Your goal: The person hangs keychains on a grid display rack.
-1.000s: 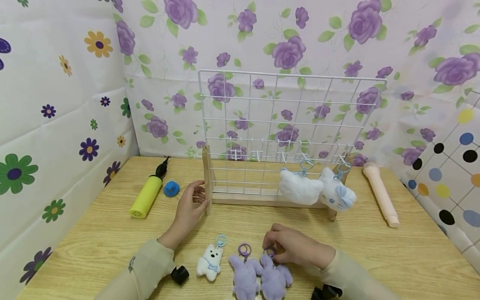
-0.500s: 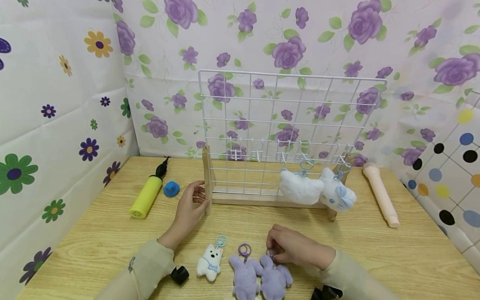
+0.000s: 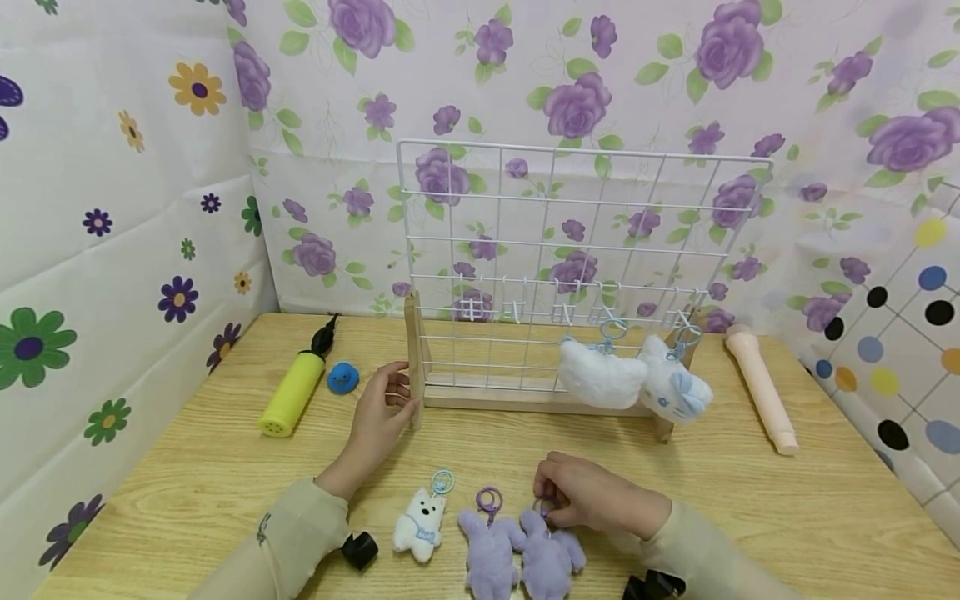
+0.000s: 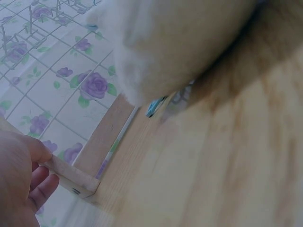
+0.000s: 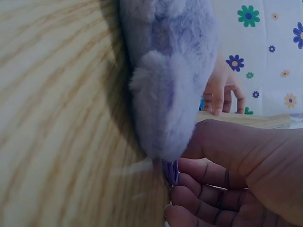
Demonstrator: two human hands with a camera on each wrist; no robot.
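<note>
My left hand (image 3: 384, 408) holds the left wooden upright (image 3: 414, 358) of a white wire grid rack (image 3: 551, 200), thumb and fingers on either side of it. In front of the rack, my right hand (image 3: 588, 492) pinches the purple ring (image 5: 171, 172) of a lilac plush keychain (image 3: 549, 557) lying on the table. A second lilac plush keychain (image 3: 489, 554) lies just left of it. Further left is a white plush dog keychain (image 3: 420, 525) with a light-blue ring. Two white plush keychains hang at the rack's right: one facing away (image 3: 600, 375), one with a blue bow (image 3: 675, 383).
Several white hooks (image 3: 513, 311) line a lower bar of the grid. Left of the rack lie a yellow hand pump (image 3: 294, 392) and a small blue round object (image 3: 343, 378). A pale pink tube-shaped object (image 3: 761, 390) lies on the right. Patterned sheets stand behind and beside the table.
My right hand has shifted slightly right, and the purple ring has become more hidden by its fingers. My left hand and the rack have stayed in place.
</note>
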